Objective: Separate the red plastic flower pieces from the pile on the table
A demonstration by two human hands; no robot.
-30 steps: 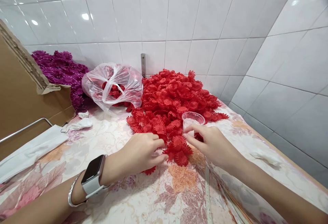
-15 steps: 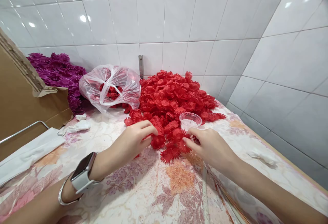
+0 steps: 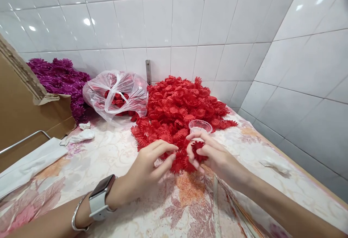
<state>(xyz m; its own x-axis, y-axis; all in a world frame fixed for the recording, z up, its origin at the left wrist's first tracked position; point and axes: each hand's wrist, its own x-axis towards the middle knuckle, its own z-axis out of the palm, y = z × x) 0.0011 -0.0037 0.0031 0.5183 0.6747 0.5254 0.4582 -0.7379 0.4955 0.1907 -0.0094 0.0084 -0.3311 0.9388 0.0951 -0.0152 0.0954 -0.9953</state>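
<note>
A dark red fabric flower point(image 3: 198, 150) with a fringed edge is gripped in my right hand point(image 3: 214, 154), its fingers curled around it. My left hand point(image 3: 153, 161) is just to the left, thumb and forefinger apart, and nothing shows between them. Below and behind both hands spreads a large heap of red artificial flower pieces point(image 3: 179, 103). A small clear plastic cup point(image 3: 200, 125) stands against the front right of the heap, partly hidden by my right hand.
Left of the heap lies a clear plastic bag point(image 3: 100, 100) with more red flowers. Behind a cardboard box point(image 3: 32, 122) is a purple flower pile point(image 3: 59, 78). Thin stems point(image 3: 236, 209) lie at the front right of the floral tablecloth point(image 3: 130, 201). Tiled walls enclose the back and right.
My left hand has moved right, towards my right hand. The right hand has lifted a red flower off the near edge of the heap and turned so its fingers show.
</note>
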